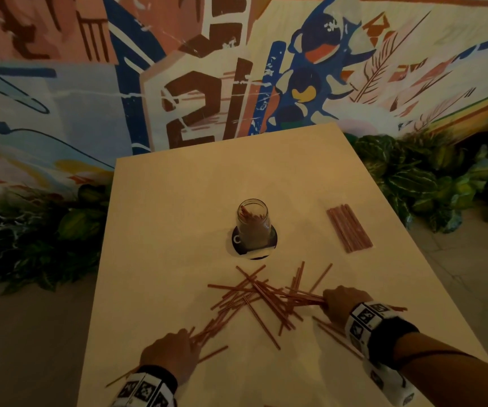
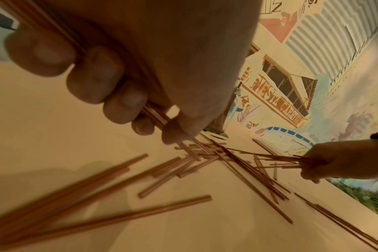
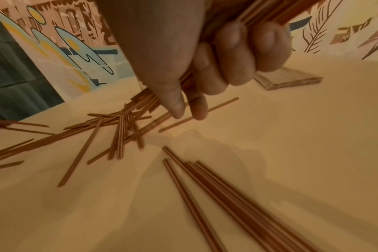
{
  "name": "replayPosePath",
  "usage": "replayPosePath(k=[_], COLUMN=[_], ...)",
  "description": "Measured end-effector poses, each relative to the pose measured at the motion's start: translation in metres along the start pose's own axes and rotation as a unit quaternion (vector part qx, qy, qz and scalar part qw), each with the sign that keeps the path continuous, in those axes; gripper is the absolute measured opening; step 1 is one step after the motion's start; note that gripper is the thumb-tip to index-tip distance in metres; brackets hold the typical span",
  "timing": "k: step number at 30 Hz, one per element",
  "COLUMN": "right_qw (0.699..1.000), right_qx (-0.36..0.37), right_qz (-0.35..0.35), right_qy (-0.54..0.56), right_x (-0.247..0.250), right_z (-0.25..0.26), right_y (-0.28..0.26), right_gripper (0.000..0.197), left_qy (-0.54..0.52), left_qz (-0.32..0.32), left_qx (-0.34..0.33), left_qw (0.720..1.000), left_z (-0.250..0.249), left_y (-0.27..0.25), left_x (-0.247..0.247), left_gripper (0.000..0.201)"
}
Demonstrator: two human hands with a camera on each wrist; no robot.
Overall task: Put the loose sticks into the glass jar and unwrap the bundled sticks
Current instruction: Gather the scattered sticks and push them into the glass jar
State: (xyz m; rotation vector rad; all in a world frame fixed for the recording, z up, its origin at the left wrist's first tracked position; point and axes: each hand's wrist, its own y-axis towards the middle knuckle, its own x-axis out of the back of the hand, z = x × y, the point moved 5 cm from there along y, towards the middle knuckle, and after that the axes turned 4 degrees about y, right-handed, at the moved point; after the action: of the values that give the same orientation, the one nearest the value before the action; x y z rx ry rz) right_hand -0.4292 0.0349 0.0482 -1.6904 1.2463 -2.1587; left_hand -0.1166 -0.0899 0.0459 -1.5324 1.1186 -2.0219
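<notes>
Thin reddish loose sticks (image 1: pixel 254 295) lie scattered across the near half of the table. My left hand (image 1: pixel 169 352) grips a bunch of them at the pile's left end; its fingers (image 2: pixel 93 76) curl round the sticks (image 2: pixel 155 116). My right hand (image 1: pixel 342 301) grips another bunch at the right end, with curled fingers (image 3: pixel 233 56) round those sticks (image 3: pixel 261 13). The glass jar (image 1: pixel 252 223) stands upright beyond the pile with some sticks inside. A wrapped bundle of sticks (image 1: pixel 349 228) lies flat to the jar's right, also seen as the bundle (image 3: pixel 287 79).
The jar stands on a dark round coaster (image 1: pixel 238 245). The tan table (image 1: pixel 178 201) ends near my wrists, and its right edge runs close to my right forearm. Green leafy plants (image 1: pixel 419 177) and a painted mural wall (image 1: pixel 193 107) surround it.
</notes>
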Motion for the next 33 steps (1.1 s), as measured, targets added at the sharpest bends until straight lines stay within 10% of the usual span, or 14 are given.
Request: replayPosePath(k=[6, 12, 21, 33], right_qw=[0.999, 0.987, 0.986, 0.995], right_qx=[0.001, 0.025, 0.037, 0.058], right_qz=[-0.016, -0.002, -0.059, -0.057], right_qy=[0.049, 0.161, 0.149, 0.050], right_x=[0.006, -0.004, -0.023, -0.032], right_z=[0.017, 0.086, 0.118, 0.108], right_y=[0.005, 0.023, 0.035, 0.037], right_gripper=[0.031, 0.045, 0.032, 0.032], left_qy=[-0.105, -0.153, -0.052, 0.049], left_qz=[-0.036, 0.010, -0.066, -0.091], left_qx=[0.032, 0.025, -0.025, -0.044], left_qw=[0.993, 0.988, 0.996, 0.994], left_z=[0.026, 0.004, -0.005, -0.018], left_y=[0.001, 0.002, 0.007, 0.004], left_x=[-0.009, -0.027, -0.033, -0.035], left_gripper=[0.052, 0.098, 0.033, 0.039])
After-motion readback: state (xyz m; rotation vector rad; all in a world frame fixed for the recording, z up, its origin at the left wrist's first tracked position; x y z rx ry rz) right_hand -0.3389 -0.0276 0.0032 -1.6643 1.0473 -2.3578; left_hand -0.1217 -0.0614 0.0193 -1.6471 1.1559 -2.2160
